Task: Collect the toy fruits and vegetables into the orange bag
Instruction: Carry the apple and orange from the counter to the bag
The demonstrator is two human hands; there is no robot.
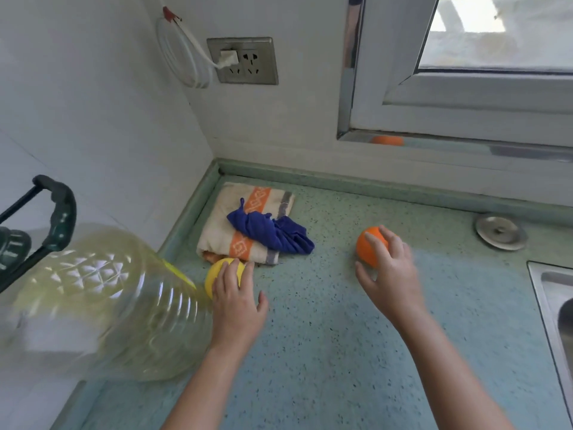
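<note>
A yellow toy fruit (217, 273) lies on the green speckled counter (325, 321), close to the big oil bottle. My left hand (237, 302) lies over it with the fingers curled on its top. A round orange toy fruit (367, 248) sits further right on the counter. My right hand (389, 268) wraps it from the right, fingers over the top and thumb below. No orange bag is in view.
A large clear oil bottle (102, 302) with a dark handle stands at the left. A folded beige-and-orange towel (242, 225) with a crumpled blue cloth (273, 232) lies in the corner. A round metal cap (499, 231) and a sink's rim (545, 293) are at right.
</note>
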